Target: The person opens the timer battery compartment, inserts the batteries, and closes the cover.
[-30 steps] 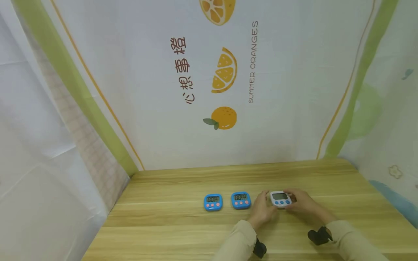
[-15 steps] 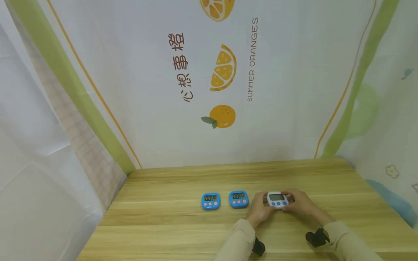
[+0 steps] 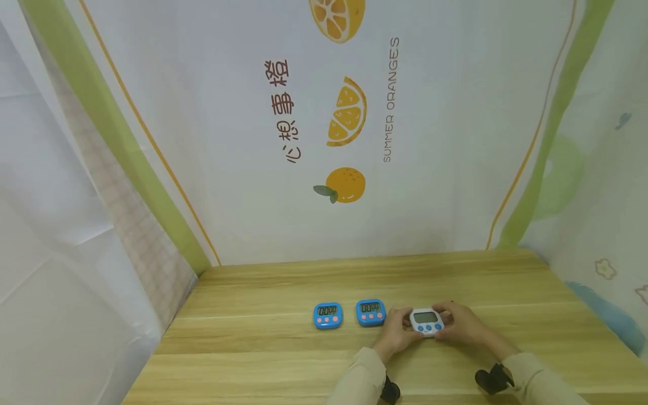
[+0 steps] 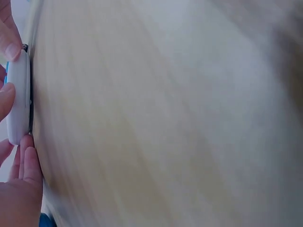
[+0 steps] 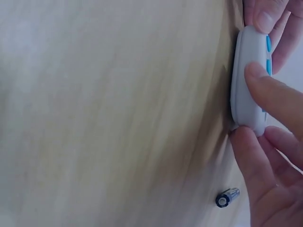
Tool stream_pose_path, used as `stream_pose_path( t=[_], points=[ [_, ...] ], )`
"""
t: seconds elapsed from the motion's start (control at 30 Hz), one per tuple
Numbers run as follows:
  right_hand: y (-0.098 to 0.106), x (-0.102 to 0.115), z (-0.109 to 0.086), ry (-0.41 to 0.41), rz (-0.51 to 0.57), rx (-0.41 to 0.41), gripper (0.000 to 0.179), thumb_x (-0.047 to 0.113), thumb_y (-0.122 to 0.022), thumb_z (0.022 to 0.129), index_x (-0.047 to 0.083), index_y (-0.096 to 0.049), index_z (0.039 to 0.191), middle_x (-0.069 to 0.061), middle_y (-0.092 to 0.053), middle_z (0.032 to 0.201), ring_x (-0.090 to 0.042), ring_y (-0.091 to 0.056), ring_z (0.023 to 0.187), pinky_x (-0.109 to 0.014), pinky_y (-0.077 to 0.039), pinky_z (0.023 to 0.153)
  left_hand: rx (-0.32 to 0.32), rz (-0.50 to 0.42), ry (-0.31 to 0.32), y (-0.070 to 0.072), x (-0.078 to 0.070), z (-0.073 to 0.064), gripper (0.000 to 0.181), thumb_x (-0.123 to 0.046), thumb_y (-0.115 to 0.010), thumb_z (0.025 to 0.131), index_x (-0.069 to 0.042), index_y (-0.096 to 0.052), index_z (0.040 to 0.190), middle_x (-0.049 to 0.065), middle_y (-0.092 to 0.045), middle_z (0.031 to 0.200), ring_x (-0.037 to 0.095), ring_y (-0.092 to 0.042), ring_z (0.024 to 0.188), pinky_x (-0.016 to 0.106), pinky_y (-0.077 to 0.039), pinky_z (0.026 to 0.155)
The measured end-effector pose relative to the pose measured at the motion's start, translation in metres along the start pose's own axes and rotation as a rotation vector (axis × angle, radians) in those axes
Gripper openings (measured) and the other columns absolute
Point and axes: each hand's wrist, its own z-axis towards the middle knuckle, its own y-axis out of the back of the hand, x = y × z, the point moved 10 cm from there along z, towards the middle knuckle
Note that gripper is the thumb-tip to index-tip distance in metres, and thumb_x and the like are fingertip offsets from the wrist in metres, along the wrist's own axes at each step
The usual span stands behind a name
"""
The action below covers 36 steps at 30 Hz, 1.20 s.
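Both hands hold a white digital timer (image 3: 427, 322) with blue buttons and a blank screen, right of the table's middle. My left hand (image 3: 397, 333) grips its left side, thumb at the front edge. On its right side my right hand (image 3: 463, 323) grips it the same way. In the left wrist view the timer (image 4: 19, 97) is seen edge-on, with fingers at both ends. The right wrist view shows the timer (image 5: 250, 80) edge-on close to the tabletop; whether it touches is unclear. Its back is hidden.
Two blue timers with pink buttons lie left of my hands: one (image 3: 370, 313) beside my left hand, the other (image 3: 328, 315) further left. A small battery (image 5: 228, 197) lies on the wooden table (image 3: 243, 337) near my right hand. A printed curtain (image 3: 435, 169) hangs behind.
Both hands have shifted slightly left and nearer to me with the white timer, closer to the blue timers. The blue timers stay where they were.
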Motion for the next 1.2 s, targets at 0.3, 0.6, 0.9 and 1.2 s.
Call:
stream_pose_path(
  t=[0.3, 0.6, 0.9, 1.2],
  points=[
    [-0.004, 0.002, -0.003, -0.016, -0.090, 0.033, 0.064, 0.020, -0.077, 0.065, -0.014, -0.049, 0.111, -0.013, -0.060, 0.093, -0.022, -0.058, 0.080, -0.026, -0.050, 0.067, 0.035, -0.032, -0.015, 0.001, -0.001, -0.007, 0.052, -0.001, -0.075, 0.067, 0.008, -0.054, 0.113, 0.003, -0.053, 0.091, 0.012, -0.054, 0.078, 0.017, -0.046, 0.066],
    [0.008, 0.028, -0.005, 0.047, 0.049, 0.025, 0.062, 0.020, -0.072, 0.073, -0.018, -0.046, 0.114, -0.027, -0.055, 0.103, -0.030, -0.059, 0.086, -0.023, -0.051, 0.067, 0.081, -0.173, -0.032, 0.017, -0.010, -0.010, 0.052, -0.006, -0.072, 0.072, 0.005, -0.051, 0.118, 0.003, -0.059, 0.095, 0.015, -0.058, 0.083, 0.018, -0.048, 0.067],
    [0.023, 0.074, -0.001, 0.132, 0.094, -0.013, 0.053, 0.015, -0.068, 0.078, -0.019, -0.048, 0.113, -0.028, -0.056, 0.103, -0.024, -0.060, 0.085, -0.022, -0.050, 0.066, 0.066, -0.091, -0.164, 0.059, -0.042, -0.015, 0.051, -0.016, -0.073, 0.074, 0.005, -0.054, 0.116, 0.009, -0.061, 0.101, 0.020, -0.059, 0.090, 0.023, -0.049, 0.078],
    [0.021, 0.112, 0.002, 0.172, 0.201, 0.008, 0.046, 0.010, -0.065, 0.080, -0.018, -0.048, 0.113, -0.032, -0.052, 0.110, -0.022, -0.058, 0.091, -0.022, -0.051, 0.069, 0.041, -0.142, -0.136, 0.099, -0.051, -0.035, 0.045, -0.023, -0.069, 0.078, 0.002, -0.057, 0.114, 0.004, -0.061, 0.097, 0.014, -0.060, 0.084, 0.018, -0.049, 0.071]
  ],
)
